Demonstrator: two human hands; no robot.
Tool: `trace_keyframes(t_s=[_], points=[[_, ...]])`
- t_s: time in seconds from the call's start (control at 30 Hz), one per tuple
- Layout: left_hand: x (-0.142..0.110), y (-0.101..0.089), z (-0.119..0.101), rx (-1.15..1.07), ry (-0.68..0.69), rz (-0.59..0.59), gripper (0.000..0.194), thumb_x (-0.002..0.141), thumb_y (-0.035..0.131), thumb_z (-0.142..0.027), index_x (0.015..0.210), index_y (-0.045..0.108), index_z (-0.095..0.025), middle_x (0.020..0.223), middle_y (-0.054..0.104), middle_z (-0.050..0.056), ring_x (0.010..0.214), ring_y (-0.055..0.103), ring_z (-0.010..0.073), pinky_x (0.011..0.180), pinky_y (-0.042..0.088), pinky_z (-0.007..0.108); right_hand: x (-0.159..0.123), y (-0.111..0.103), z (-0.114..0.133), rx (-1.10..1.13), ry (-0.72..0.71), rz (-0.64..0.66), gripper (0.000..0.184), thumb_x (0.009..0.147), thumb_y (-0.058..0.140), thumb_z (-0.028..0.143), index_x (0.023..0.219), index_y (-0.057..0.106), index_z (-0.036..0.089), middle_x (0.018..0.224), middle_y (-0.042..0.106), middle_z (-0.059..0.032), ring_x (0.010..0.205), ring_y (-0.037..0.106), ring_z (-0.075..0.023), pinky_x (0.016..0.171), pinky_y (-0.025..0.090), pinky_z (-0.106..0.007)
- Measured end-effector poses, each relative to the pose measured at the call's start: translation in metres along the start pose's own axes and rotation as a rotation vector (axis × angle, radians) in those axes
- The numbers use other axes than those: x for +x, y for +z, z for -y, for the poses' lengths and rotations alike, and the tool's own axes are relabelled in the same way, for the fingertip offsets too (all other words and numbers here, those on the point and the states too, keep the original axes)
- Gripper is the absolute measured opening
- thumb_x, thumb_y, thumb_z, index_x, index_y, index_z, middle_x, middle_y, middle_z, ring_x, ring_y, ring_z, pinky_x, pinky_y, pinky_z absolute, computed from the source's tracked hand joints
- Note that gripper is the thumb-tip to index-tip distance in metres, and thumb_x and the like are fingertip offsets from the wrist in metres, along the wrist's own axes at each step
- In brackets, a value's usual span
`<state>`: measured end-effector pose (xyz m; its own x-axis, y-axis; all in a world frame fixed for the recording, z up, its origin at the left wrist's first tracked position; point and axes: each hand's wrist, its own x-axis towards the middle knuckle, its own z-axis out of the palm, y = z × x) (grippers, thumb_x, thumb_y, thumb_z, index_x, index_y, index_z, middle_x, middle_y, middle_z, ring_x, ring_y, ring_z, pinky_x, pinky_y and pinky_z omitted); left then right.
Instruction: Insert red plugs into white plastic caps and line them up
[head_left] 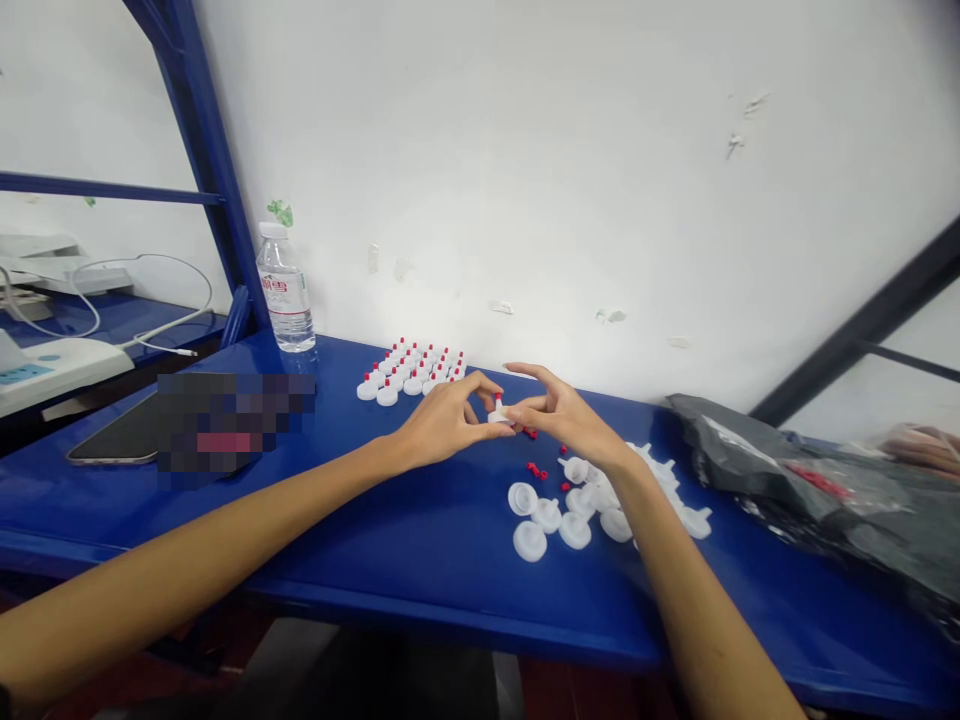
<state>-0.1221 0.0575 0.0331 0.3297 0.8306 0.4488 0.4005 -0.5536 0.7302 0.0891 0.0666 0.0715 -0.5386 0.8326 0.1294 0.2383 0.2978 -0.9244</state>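
Between my two hands, above the blue table (420,540), is a white nozzle cap (498,414) with a red tip on top. My left hand (448,418) pinches its base from the left. The fingers of my right hand (553,412) close on it from the right, with the index finger raised. Behind my left hand stand rows of white caps (388,394) with red tips, upright. Under and beside my right forearm lies a loose pile of white caps (575,530) without red tips. Several small red tips (534,468) are scattered near the pile.
A water bottle (285,290) stands by the wall at the back left. A dark phone (120,430) and a blurred item lie on the left. Along the right side is a crumpled dark plastic bag (810,500). A white power strip (64,365) with cables sits at far left.
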Motion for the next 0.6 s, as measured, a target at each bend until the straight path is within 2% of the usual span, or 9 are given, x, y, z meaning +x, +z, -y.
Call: trace_keyframes(t_s=[0.3, 0.6], points=[[-0.0026, 0.0025, -0.0011, 0.027, 0.037, -0.013, 0.040, 0.081, 0.071, -0.048, 0.104, 0.056, -0.020, 0.090, 0.064, -0.001, 0.060, 0.064, 0.0109, 0.056, 0.045, 0.024, 0.0016, 0.0014, -0.0019, 0.030, 0.013, 0.059, 0.072, 0.082, 0.075, 0.040, 0.143, 0.043, 0.022, 0.079, 0.075, -0.0021, 0.077, 0.068, -0.0187, 0.073, 0.049, -0.031], [-0.0005, -0.0003, 0.0007, 0.067, 0.042, 0.023, 0.040, 0.079, 0.073, -0.048, 0.101, 0.056, -0.020, 0.073, 0.055, -0.005, 0.057, 0.057, 0.0106, 0.053, 0.039, 0.023, 0.0015, 0.0005, -0.0031, 0.032, 0.019, 0.078, 0.073, 0.082, 0.075, 0.038, 0.144, 0.041, 0.023, 0.081, 0.075, -0.0020, 0.074, 0.068, -0.0172, 0.071, 0.050, -0.030]])
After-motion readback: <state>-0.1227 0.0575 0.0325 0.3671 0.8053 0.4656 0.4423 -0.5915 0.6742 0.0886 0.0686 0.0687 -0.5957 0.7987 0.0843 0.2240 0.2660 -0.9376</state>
